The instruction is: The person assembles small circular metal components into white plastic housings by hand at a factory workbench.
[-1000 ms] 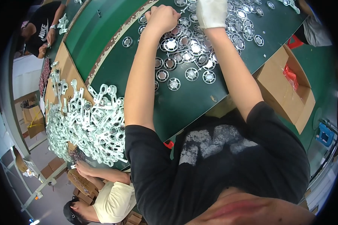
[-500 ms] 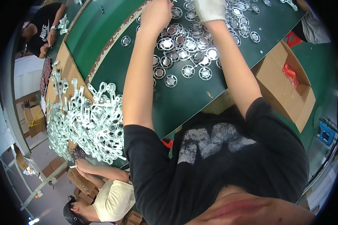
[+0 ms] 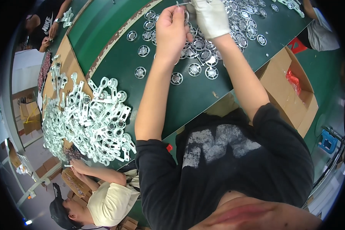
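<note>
At the top of the head view both my hands are close together over a spread of round chrome spoked discs [image 3: 212, 73]. My bare left hand [image 3: 172, 30] pinches a small silver metal part [image 3: 186, 16] with a rounded edge, mostly hidden by the fingers. My right hand [image 3: 211, 21], in a white glove, is closed beside it. A thin metal piece [image 3: 184, 3] bridges the gap between the two hands; what else the right fingers hold is hidden.
A heap of pale green-white metal parts [image 3: 99, 126] lies on the left of the green table [image 3: 188, 111]. An open cardboard box [image 3: 276, 92] with red plastic stands at the right. Co-workers sit lower left [image 3: 107, 203] and upper left [image 3: 46, 23]; another person's arm [image 3: 320, 28] shows upper right.
My left hand has come down and right, toward the gloved right hand, which has also lowered slightly. The small metal part now shows at the left fingers. Several discs at the left show uncovered.
</note>
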The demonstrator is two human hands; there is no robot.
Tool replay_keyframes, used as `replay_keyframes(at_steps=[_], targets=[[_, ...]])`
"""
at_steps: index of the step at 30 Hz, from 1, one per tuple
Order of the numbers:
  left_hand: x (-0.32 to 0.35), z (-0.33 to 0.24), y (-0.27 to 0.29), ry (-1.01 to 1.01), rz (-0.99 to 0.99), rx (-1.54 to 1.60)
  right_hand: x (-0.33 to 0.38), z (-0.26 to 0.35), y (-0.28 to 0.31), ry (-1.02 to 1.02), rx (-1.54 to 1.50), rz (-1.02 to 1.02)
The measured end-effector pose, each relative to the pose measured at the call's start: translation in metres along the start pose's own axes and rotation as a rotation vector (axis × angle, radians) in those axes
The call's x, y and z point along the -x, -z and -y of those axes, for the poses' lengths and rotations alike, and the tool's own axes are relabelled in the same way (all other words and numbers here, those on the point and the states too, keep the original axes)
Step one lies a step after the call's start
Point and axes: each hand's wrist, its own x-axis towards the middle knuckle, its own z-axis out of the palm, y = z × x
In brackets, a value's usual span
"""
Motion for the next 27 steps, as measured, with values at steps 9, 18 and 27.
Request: replay_keyframes(at_steps=[9, 18, 27], targets=[[0.059, -0.029, 0.074, 0.252, 0.22, -0.331, 0.043, 0.047, 0.059, -0.634, -0.135, 1.041], [0.094, -0.013, 0.086, 0.625, 0.232, 0.079, 0.034, 0.079, 0.026, 0.19, 0.606, 1.364], [0.083, 0.004, 0.103, -0.03, -0.238, -1.125, -0.127, 0.017, -0.068, 0.006, 0.48, 0.991]])
